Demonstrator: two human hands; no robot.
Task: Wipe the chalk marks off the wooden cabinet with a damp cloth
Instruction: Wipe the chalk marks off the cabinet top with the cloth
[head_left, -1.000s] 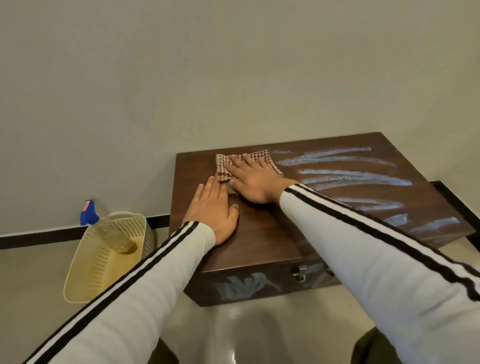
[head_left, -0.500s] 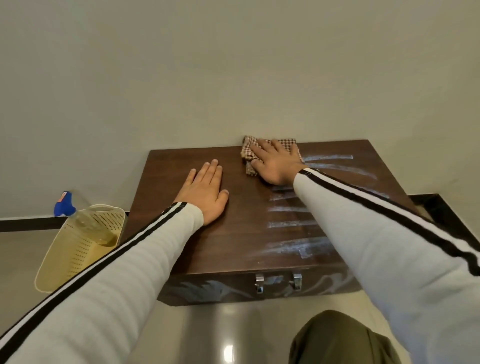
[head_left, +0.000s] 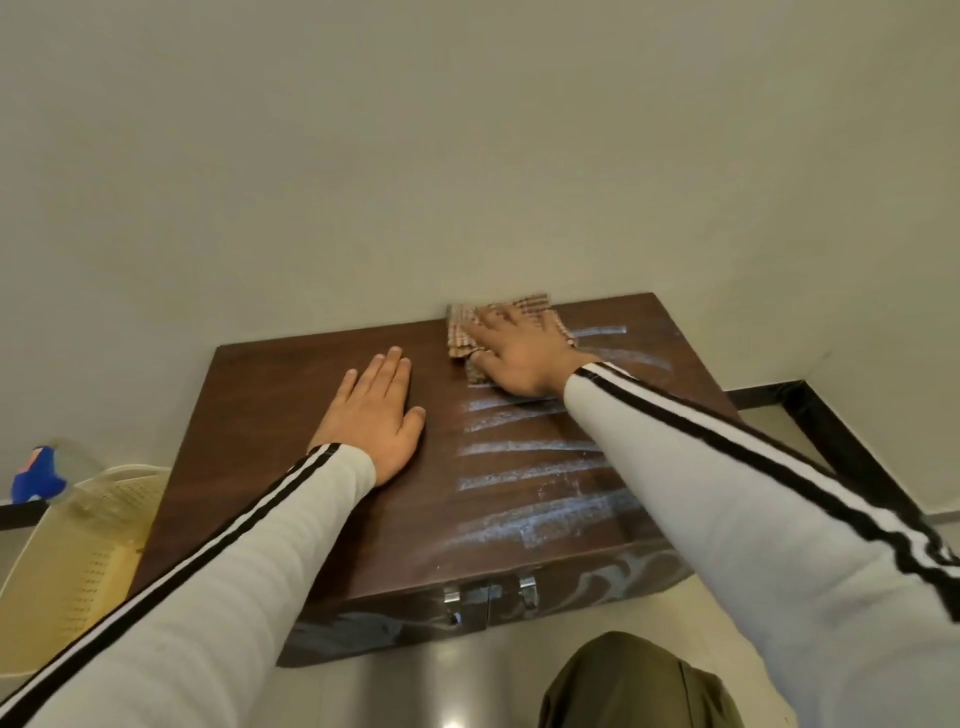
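Where your cloth lies: cloth (head_left: 461, 339) at the cabinet's (head_left: 280, 415) back edge, pinned flat under your right hand (head_left: 524, 358), fingers spread.
Left hand (head_left: 371, 415): flat, grasping nothing.
Chalk marks (head_left: 524, 470): streaks running left-right, toward you from the cloth; right hand nearer.

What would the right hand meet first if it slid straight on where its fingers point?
Probably the wall: the right hand presses the cloth at the cabinet's back edge and points toward it.
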